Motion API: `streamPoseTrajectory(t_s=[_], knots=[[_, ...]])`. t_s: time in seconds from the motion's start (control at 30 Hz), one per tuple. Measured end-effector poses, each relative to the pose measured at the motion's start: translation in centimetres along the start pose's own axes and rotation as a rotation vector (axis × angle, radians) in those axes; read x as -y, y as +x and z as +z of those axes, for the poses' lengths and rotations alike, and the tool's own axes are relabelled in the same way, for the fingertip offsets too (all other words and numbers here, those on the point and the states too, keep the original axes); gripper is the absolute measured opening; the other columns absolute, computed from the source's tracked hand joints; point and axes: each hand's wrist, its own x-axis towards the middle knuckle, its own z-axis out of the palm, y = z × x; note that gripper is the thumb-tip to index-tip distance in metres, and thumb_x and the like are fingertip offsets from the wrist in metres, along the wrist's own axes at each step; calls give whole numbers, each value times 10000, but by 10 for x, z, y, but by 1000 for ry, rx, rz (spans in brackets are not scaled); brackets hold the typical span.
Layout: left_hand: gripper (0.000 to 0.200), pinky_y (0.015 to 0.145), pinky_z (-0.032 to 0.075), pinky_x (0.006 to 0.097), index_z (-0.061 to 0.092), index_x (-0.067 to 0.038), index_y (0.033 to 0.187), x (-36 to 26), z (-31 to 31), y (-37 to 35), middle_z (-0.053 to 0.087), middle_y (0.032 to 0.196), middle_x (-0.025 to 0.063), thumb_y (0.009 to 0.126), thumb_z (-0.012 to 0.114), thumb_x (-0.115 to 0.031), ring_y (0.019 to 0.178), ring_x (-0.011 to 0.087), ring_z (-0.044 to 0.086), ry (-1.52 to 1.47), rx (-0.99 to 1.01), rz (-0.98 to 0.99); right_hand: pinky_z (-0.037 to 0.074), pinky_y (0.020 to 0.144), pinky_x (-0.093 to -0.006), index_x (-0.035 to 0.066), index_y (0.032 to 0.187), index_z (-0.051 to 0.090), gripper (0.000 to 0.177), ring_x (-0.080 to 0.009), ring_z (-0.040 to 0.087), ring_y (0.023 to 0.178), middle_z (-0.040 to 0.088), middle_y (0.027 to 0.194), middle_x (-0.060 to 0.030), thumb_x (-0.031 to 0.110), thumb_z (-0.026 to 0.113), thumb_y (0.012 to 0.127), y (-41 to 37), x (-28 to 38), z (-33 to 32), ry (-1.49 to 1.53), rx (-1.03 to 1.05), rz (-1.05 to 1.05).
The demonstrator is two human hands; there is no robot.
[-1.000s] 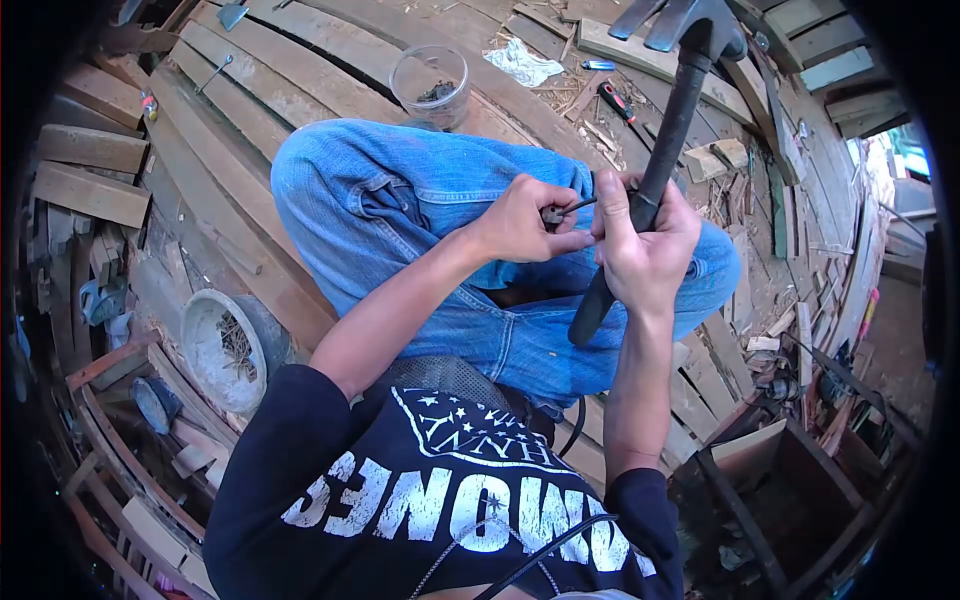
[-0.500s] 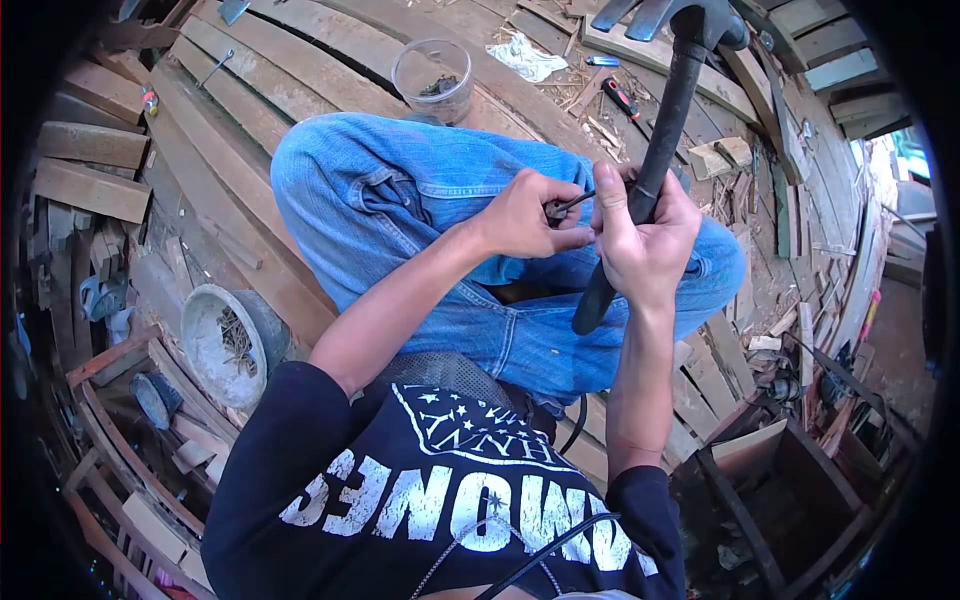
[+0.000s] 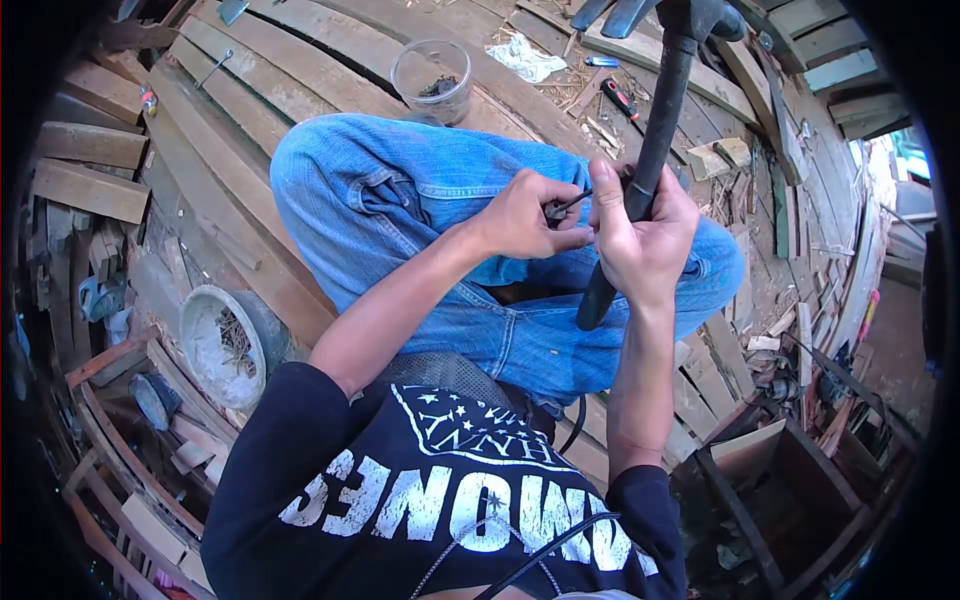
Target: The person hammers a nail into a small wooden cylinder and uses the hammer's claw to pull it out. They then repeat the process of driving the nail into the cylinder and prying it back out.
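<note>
My right hand [image 3: 645, 235] is wrapped round the black handle of a claw hammer [image 3: 664, 120], whose head points up at the top of the view. The thumb of that hand is raised beside the handle. Just to the left, my left hand [image 3: 525, 215] pinches a small dark thing [image 3: 562, 208], thin and partly hidden by the fingers; its end reaches toward my right hand. Both hands are above my crossed legs in blue jeans [image 3: 430, 190].
A clear plastic tub [image 3: 432, 100] with dark bits stands beyond my knees. Nearby lie a red and black screwdriver [image 3: 620, 98], a blue lighter [image 3: 602, 61] and a white rag [image 3: 526, 58]. A bucket [image 3: 262, 325] stands at the left, a wooden crate [image 3: 735, 450] at lower right.
The hammer has tilted slightly, its head shifting a little to the left and up. Both hands keep their hold and stay almost in place.
</note>
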Motion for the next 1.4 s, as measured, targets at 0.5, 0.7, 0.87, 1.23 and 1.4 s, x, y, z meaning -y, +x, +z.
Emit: streamPoseTrajectory(t_s=[0.5, 0.7, 0.87, 1.23, 1.4], knots=[[336, 420, 309, 262, 473, -48, 565, 0, 0, 0, 433, 472, 5, 681, 763, -172, 455, 62, 365, -9, -3, -37, 379, 416, -226, -10, 772, 600, 139, -60, 514, 441, 517, 477, -17, 91, 695, 785, 1, -5, 1, -88, -16, -68], [311, 422, 317, 269, 474, -42, 577, -1, 0, 0, 434, 470, 20, 688, 744, -150, 454, 67, 376, 0, 7, -21, 380, 415, -221, -8, 774, 600, 121, -58, 527, 450, 524, 478, -20, 71, 691, 782, 2, -6, 2, -75, -51, -56], [279, 423, 323, 262, 496, -39, 594, -7, -3, 1, 444, 480, 8, 691, 736, -143, 458, 62, 382, 17, 23, -40, 386, 416, -227, -6, 769, 597, 118, -68, 537, 450, 535, 488, -26, 67, 690, 781, 3, -3, 1, -89, -46, -65], [233, 429, 309, 239, 507, -40, 612, -2, -1, 0, 444, 503, -25, 689, 715, -110, 478, 39, 373, -73, 14, -67, 401, 418, -251, 2, 782, 593, 117, -99, 559, 438, 532, 486, -48, 66, 690, 771, 3, 1, 0, -176, -27, -129], [254, 440, 301, 230, 491, -53, 604, -4, 0, 0, 409, 506, -45, 696, 720, -114, 492, 27, 359, -150, 8, -93, 407, 420, -249, 6, 791, 592, 108, -107, 573, 444, 541, 489, -49, 57, 685, 770, 4, 1, 1, -197, -20, -171]])
